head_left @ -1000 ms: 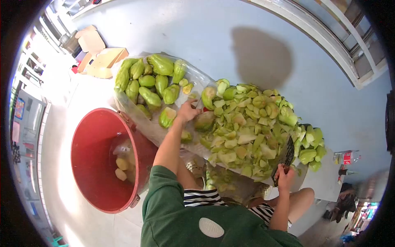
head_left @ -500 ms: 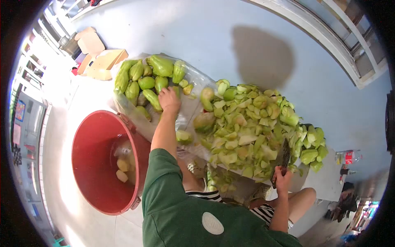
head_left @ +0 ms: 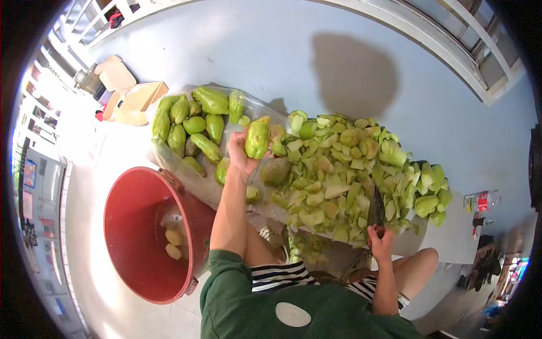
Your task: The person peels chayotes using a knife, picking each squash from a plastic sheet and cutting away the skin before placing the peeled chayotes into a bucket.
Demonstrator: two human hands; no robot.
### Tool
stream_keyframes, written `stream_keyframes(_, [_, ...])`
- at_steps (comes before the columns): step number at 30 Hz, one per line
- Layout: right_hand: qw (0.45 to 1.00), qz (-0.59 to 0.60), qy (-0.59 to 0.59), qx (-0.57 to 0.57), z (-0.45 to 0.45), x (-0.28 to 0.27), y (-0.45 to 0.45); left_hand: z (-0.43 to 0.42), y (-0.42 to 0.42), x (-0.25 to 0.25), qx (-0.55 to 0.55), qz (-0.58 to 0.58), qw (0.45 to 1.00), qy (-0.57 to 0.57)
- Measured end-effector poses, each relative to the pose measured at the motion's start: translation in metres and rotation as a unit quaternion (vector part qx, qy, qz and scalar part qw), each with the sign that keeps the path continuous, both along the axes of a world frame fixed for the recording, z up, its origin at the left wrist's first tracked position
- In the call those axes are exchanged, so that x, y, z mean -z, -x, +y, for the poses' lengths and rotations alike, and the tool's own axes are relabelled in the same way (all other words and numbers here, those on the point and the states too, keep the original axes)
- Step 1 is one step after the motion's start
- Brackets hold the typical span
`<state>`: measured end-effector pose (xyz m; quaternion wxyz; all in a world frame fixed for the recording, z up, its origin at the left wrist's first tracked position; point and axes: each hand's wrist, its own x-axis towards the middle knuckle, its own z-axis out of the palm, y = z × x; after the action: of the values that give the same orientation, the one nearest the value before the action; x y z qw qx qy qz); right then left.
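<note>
My left hand (head_left: pixel 241 153) grips a green chayote-like vegetable (head_left: pixel 258 138), raised above the gap between two piles. My right hand (head_left: pixel 381 239) is closed on the handle of a dark-bladed knife (head_left: pixel 377 208), its blade over the near right part of the peelings. Whole green vegetables (head_left: pixel 205 148) lie on a clear plastic sheet (head_left: pixel 195 175) to the left. A large heap of pale green peelings and cut pieces (head_left: pixel 337 186) covers the middle and right. Beside it rests a browner whole vegetable (head_left: pixel 275 171).
A red bucket (head_left: pixel 127 237) with a few pale peeled pieces (head_left: pixel 173 244) stands at the left. An open cardboard box (head_left: pixel 135 104) is at the upper left. A plastic bottle (head_left: pixel 481 201) lies at the right. More peelings (head_left: pixel 307 248) are below, between my legs.
My left hand went from beside the middle vegetables to the whole pile, took hold of one and lifted it rightward. My right hand with the knife shifted slightly; the view moved a little.
</note>
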<state>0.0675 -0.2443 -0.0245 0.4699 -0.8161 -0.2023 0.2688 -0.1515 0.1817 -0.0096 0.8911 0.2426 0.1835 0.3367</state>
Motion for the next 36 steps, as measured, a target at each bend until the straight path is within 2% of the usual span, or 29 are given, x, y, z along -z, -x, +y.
stream_keyframes(2, [0.999, -0.026, 0.027, -0.034, 0.007, -0.004, 0.000, -0.010, -0.004, -0.014, 0.013, 0.003, 1.000, -0.025])
stream_keyframes(5, [0.997, -0.014, 0.073, -0.014, 0.009, -0.006, 0.002, -0.033, -0.010, -0.029, 0.007, -0.016, 0.996, -0.088])
stream_keyframes(6, [0.997, -0.016, 0.072, -0.012, 0.007, 0.003, 0.001, -0.040, -0.014, -0.030, -0.072, 0.010, 0.973, -0.221])
stream_keyframes(7, [0.996, -0.050, 0.069, -0.017, 0.001, 0.014, 0.001, -0.049, -0.017, -0.030, -0.147, 0.035, 0.927, -0.344])
stream_keyframes(9, [0.994, -0.083, 0.065, -0.021, 0.000, 0.018, 0.003, -0.058, -0.017, -0.037, -0.153, 0.050, 0.915, -0.371])
stream_keyframes(12, [0.984, -0.122, 0.121, -0.043, 0.031, -0.032, 0.023, -0.081, -0.026, -0.049, -0.158, 0.101, 0.900, -0.392])
stream_keyframes(14, [0.924, -0.340, 0.018, -0.174, 0.050, -0.061, 0.030, -0.098, -0.036, -0.051, -0.132, 0.160, 0.865, -0.457])
stream_keyframes(15, [0.926, -0.341, 0.023, -0.161, 0.061, -0.075, 0.031, -0.106, -0.040, -0.050, -0.110, 0.153, 0.873, -0.450])
stream_keyframes(16, [0.903, -0.378, -0.013, -0.205, 0.072, -0.088, 0.033, -0.115, -0.046, -0.049, -0.097, 0.148, 0.874, -0.452])
stream_keyframes(17, [0.875, -0.413, -0.050, -0.249, 0.081, -0.099, 0.035, -0.123, -0.052, -0.048, -0.105, 0.145, 0.883, -0.434])
stream_keyframes(18, [0.877, -0.414, -0.049, -0.238, 0.089, -0.107, 0.037, -0.128, -0.057, -0.049, -0.115, 0.142, 0.890, -0.417])
stream_keyframes(19, [0.862, -0.425, -0.071, -0.269, 0.096, -0.115, 0.039, -0.127, -0.058, -0.040, -0.114, 0.114, 0.887, -0.433])
stream_keyframes(21, [0.833, -0.447, -0.088, -0.313, 0.105, -0.119, 0.042, -0.130, -0.062, -0.034, -0.129, 0.110, 0.905, -0.391])
stream_keyframes(24, [0.823, -0.468, -0.145, -0.289, 0.114, -0.130, 0.047, -0.134, -0.062, -0.039, -0.125, 0.124, 0.917, -0.358])
stream_keyframes(27, [0.791, -0.511, -0.080, -0.328, 0.110, -0.134, 0.043, -0.141, -0.059, -0.047, -0.126, 0.139, 0.916, -0.354])
stream_keyframes(30, [0.784, -0.515, -0.087, -0.336, 0.110, -0.133, 0.041, -0.143, -0.059, -0.045, -0.112, 0.123, 0.932, -0.322])
stream_keyframes(31, [0.785, -0.514, -0.087, -0.334, 0.112, -0.127, 0.032, -0.139, -0.059, -0.038, -0.126, 0.132, 0.900, -0.397])
stream_keyframes(32, [0.820, -0.480, -0.019, -0.312, 0.115, -0.115, 0.018, -0.138, -0.056, -0.032, -0.136, 0.140, 0.861, -0.469])
stream_keyframes(33, [0.850, -0.441, 0.050, -0.285, 0.114, -0.101, 0.005, -0.142, -0.053, -0.047, -0.092, 0.123, 0.884, -0.442])
stream_keyframes(34, [0.886, -0.406, 0.069, -0.215, 0.112, -0.084, -0.014, -0.143, -0.052, -0.048, -0.090, 0.121, 0.882, -0.446])
stream_keyframes(35, [0.913, -0.373, 0.082, -0.146, 0.111, -0.074, -0.034, -0.143, -0.053, -0.047, -0.073, 0.087, 0.909, -0.402])
stream_keyframes(36, [0.911, -0.379, 0.078, -0.144, 0.103, -0.072, -0.043, -0.141, -0.055, -0.043, -0.055, 0.054, 0.932, -0.354])
